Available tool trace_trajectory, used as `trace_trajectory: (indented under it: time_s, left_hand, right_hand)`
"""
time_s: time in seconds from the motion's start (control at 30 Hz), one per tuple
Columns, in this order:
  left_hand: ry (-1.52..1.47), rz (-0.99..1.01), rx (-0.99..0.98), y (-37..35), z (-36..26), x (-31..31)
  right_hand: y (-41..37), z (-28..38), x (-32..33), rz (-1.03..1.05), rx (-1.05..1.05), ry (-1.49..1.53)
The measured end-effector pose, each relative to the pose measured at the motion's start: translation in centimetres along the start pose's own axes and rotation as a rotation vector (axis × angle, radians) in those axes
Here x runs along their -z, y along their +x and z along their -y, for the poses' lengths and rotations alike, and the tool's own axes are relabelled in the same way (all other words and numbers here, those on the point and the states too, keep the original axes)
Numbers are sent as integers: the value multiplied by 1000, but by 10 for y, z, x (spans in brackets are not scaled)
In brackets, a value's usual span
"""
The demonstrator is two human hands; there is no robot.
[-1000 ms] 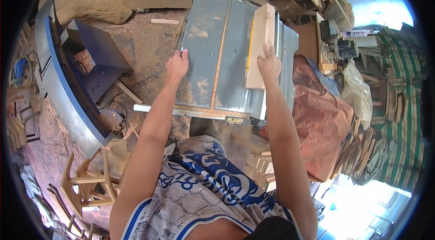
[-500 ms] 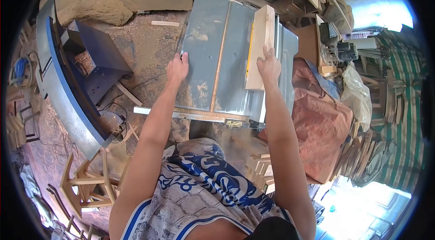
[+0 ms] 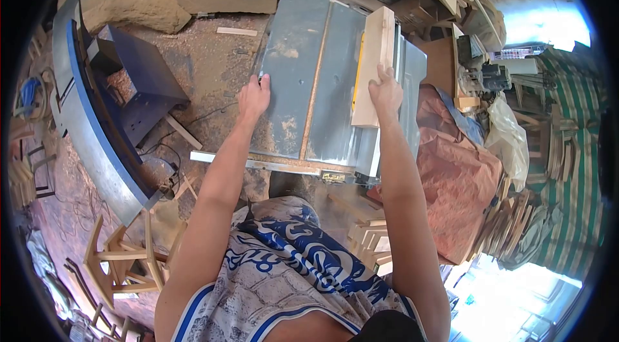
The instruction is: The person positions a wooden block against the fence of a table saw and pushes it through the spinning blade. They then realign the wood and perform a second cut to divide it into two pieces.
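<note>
A grey metal machine table [image 3: 293,26] with a long lengthwise slot lies in front of me, sawdust scattered over it. On its right side a pale wooden beam [image 3: 369,93] runs lengthwise, a yellow strip [image 3: 358,71] along its left side. My right hand [image 3: 387,91] is closed over the beam's near half, thumb on the left; some fingers are hidden on the far side. At the table's left edge is my left hand [image 3: 254,98], its fingers curled round the edge. Something small and dark shows by its fingertips, too small to name.
A blue-edged metal machine [image 3: 106,142] stands at the left. Wooden chair frames [image 3: 129,261] are at the lower left. Reddish sheeting [image 3: 454,181] lies close to the table's right side. A loose wood strip [image 3: 236,31] and shavings cover the floor beyond.
The view has shifted very slightly, so the table and beam appear a little further right. Both hands keep their places on the table edge and the beam.
</note>
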State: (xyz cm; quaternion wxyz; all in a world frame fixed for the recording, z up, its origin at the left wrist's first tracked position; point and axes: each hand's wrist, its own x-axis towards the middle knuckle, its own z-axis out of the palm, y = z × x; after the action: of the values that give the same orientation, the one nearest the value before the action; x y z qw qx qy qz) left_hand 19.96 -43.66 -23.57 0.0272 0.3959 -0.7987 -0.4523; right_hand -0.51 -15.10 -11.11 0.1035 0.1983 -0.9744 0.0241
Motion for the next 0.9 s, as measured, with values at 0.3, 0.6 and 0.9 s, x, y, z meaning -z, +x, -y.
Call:
trace_trajectory:
  time_s: [0.3, 0.6, 0.9]
  left_hand:
    - [-12, -7, -6, 0, -1, 0]
    - [-12, -4, 10, 0, -2, 0]
    - [-1, 17, 29, -2, -5, 4]
  right_hand:
    - [7, 3, 2, 28, -17, -36]
    - [13, 4, 2, 28, -19, -33]
    - [20, 4, 0, 32, -10, -35]
